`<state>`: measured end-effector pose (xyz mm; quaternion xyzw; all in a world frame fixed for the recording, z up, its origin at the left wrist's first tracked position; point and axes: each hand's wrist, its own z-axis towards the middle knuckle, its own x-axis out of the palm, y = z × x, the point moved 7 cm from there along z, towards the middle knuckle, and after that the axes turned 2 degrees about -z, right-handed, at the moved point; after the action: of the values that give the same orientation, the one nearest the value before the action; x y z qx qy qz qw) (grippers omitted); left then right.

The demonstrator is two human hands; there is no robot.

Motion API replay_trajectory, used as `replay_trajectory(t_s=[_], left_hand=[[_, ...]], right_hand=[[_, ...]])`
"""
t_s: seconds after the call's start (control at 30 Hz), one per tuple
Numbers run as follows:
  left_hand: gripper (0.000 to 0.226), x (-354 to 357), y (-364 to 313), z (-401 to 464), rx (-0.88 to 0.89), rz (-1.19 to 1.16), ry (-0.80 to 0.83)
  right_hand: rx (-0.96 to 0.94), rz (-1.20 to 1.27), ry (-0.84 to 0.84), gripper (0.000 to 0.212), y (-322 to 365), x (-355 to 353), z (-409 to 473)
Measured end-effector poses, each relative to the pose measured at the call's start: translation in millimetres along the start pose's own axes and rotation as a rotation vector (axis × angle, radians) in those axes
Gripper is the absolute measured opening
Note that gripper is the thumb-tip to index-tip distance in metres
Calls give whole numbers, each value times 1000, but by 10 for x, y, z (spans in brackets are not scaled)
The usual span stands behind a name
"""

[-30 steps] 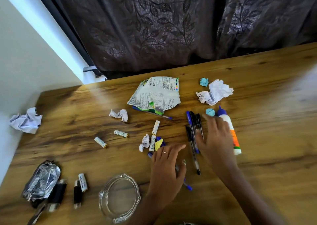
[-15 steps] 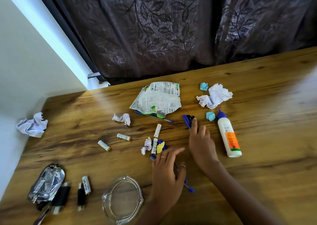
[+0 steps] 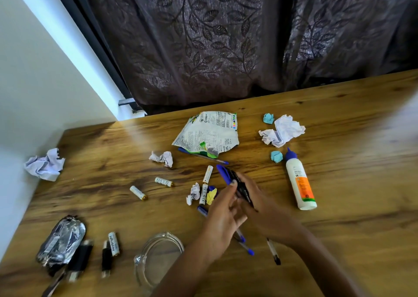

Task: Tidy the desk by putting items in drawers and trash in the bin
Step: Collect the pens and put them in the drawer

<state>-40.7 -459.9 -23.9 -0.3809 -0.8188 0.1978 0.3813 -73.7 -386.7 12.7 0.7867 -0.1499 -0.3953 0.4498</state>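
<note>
Both my forearms reach in from the near edge of the wooden desk, angling toward each other until my hands meet near its middle. My right hand is curled round a bundle of blue and black pens, lifted at a slant. My left hand sits just beside it, fingers bent, its fingertips touching that bundle.
</note>
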Motion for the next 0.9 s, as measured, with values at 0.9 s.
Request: replay_trajectory(t_s=[0.9], left_hand=[[39,58,-162,56,-66,-216,289]], right_hand=[[-19,178,-217,47,102,-485,-131]])
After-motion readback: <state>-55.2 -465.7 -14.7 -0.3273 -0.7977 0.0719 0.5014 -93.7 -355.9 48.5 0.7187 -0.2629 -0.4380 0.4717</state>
